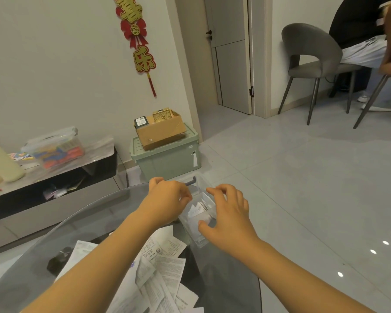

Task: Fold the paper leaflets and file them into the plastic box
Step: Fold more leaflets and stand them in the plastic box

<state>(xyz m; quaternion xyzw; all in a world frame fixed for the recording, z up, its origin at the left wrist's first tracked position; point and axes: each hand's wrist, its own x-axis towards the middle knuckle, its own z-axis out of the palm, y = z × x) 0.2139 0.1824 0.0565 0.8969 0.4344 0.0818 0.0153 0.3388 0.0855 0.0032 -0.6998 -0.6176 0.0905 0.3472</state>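
Unfolded leaflets (160,269) lie heaped at 6 o'clock on the glass table (95,213), so most folding looks left. Clear plastic box (199,213) at 12 o'clock holds a few folded ones; left hand (167,199) and right hand (229,213) hover over it, fingers loosely curled, apparently holding nothing.

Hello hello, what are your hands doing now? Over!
Left hand, right hand over clear plastic box, holding nothing. Folded leaflets inside. Unfolded leaflets waiting.
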